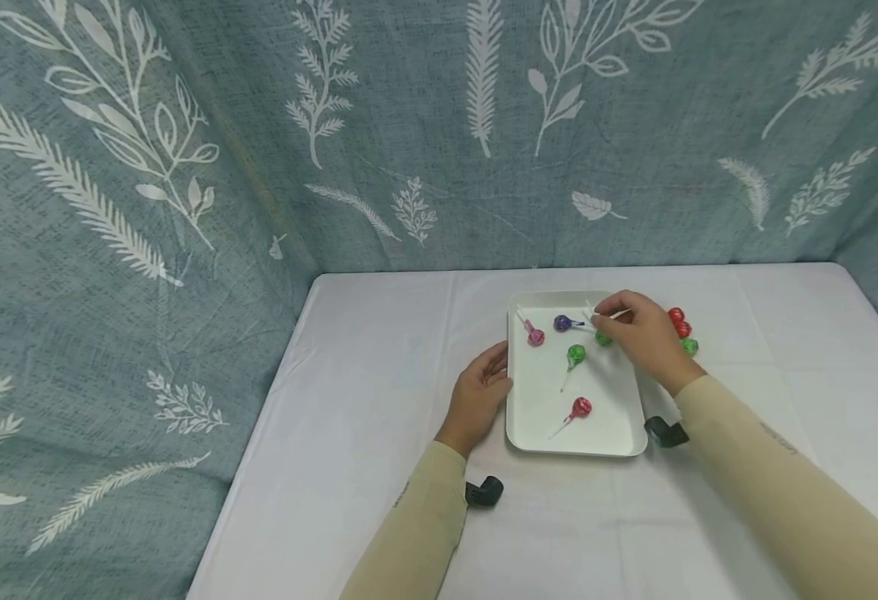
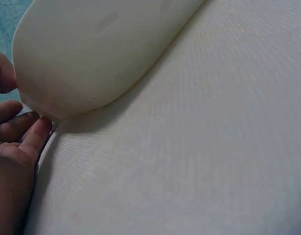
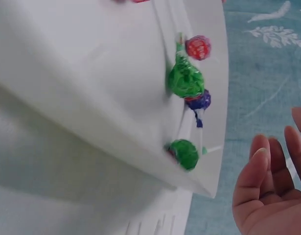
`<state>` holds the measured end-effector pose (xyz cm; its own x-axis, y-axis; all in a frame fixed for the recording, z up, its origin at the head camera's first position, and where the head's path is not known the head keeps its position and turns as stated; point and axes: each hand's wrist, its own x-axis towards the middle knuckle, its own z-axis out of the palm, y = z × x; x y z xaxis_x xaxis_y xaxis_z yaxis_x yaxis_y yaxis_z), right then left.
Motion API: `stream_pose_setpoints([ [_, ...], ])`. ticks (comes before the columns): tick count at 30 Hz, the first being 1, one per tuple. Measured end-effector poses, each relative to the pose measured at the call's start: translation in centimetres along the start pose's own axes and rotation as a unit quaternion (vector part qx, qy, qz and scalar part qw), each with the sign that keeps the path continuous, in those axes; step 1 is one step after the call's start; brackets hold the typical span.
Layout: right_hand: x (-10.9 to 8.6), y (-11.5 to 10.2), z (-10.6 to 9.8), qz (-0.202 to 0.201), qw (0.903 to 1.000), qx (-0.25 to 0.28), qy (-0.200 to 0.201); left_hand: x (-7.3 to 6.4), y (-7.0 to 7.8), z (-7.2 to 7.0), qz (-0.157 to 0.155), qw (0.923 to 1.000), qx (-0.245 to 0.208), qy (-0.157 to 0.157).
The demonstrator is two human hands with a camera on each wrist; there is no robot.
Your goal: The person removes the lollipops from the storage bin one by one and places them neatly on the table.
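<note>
A white rectangular tray [image 1: 544, 433] lies on the table with wrapped lollipops in it. My left hand [image 1: 478, 396] holds the tray's left side, thumb at the rim and fingertips at the lower edge in the left wrist view. Over the tray's far right corner is my right hand [image 1: 644, 337], fingers loosely bent with nothing between them in the right wrist view. Just below it lies a green lollipop [image 3: 183, 154]. A purple lollipop [image 1: 562, 323], a pink one [image 1: 535, 337], a second green one [image 1: 576, 355] and a red one [image 1: 581, 407] lie farther in.
Right of the tray, partly behind my right hand, are red lollipops [image 1: 676, 315] and a green-wrapped lollipop [image 1: 689, 346]. A white cloth [image 1: 378, 375] covers the table. Blue-green curtains [image 1: 423, 125] with white leaf prints stand behind and at the sides.
</note>
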<state>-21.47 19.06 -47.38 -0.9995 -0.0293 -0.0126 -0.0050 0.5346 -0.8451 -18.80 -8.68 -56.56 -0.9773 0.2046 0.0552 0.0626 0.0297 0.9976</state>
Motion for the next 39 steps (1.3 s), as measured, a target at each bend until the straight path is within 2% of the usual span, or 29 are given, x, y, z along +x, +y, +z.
stream_pose_setpoints([
  [6, 0.6, -0.2, 0.5, 0.009, 0.9997, 0.017, -0.012, 0.2, -0.1, 0.1, 0.003, 1.0000, -0.003, 0.003],
  [19, 1.3, 0.7, 2.7, 0.018, 0.9986, 0.039, -0.030, 0.2, 0.1, 0.2, -0.003, 1.0000, -0.005, 0.004],
  [31, 2.0, 1.3, 5.3, -0.005, 0.9990, 0.036, -0.027, 0.4, -0.1, 0.1, -0.005, 0.9999, -0.008, 0.005],
  [39, 1.9, 1.5, 6.5, 0.009, 0.9993, 0.015, -0.033, 0.4, -0.2, 0.0, -0.003, 0.9999, -0.012, 0.002],
])
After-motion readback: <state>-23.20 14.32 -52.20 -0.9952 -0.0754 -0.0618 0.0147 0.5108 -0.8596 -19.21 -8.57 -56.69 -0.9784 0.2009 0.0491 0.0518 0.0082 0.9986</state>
